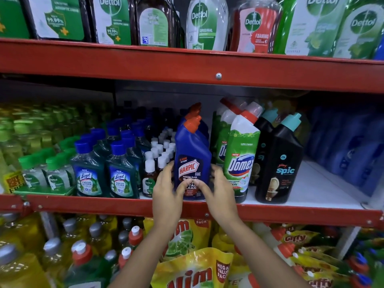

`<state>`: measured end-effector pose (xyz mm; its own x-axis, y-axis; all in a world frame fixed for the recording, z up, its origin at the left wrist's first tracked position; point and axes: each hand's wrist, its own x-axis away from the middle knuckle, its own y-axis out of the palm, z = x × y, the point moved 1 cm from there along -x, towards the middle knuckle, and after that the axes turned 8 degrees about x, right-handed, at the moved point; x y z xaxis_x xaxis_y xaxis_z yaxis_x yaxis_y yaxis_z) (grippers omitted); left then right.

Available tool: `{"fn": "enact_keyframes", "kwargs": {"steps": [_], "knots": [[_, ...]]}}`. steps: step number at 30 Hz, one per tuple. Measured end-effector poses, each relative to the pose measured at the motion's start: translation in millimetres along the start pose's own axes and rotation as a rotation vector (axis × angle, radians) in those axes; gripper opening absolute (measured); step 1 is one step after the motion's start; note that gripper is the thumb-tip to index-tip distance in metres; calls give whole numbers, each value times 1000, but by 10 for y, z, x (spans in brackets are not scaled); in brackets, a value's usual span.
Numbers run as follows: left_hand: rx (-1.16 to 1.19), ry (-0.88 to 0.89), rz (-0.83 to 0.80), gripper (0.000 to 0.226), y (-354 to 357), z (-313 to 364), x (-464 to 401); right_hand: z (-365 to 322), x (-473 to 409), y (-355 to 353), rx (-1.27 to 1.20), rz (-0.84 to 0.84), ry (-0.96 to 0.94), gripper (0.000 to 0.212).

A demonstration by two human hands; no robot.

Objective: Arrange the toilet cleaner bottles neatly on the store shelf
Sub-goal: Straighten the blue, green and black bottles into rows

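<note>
red store shelf [124,204], upright blue harpic bottle [192,154] clasped between left hand [166,193] and right hand [220,189], fingers wrapped around it

Glossy blue plastic Harpic bottle [192,154] on a red painted metal shelf [124,202], beside glossy black plastic Spic bottle [279,163]

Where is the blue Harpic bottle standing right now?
In the head view, the Harpic bottle stands upright at the front of the middle shelf, between the small Dettol bottles and the green Domex bottle, with both hands on its lower part.
</note>
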<state>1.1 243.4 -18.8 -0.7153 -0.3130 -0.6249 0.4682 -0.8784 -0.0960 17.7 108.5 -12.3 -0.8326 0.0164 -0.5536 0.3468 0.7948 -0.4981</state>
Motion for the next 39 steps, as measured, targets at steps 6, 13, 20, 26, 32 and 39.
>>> {"fn": "enact_keyframes", "kwargs": {"steps": [6,13,20,26,32,39], "knots": [[-56,44,23,56,17,79,80,-9,71,-39,-84,-2,-7,58],[-78,147,75,39,297,359,326,127,292,-567,-121,386,-99,30],[45,57,-78,52,841,415,343,525,161,-783,-167,136,6,57],[70,12,-80,45,990,374,331,654,29,-819,-55,58,-19,41],[47,28,-28,45,989,337,343,693,14,-755,-64,39,-45,46],[9,31,-37,46,977,303,326,721,4,-702,-69,38,-49,47]]}}
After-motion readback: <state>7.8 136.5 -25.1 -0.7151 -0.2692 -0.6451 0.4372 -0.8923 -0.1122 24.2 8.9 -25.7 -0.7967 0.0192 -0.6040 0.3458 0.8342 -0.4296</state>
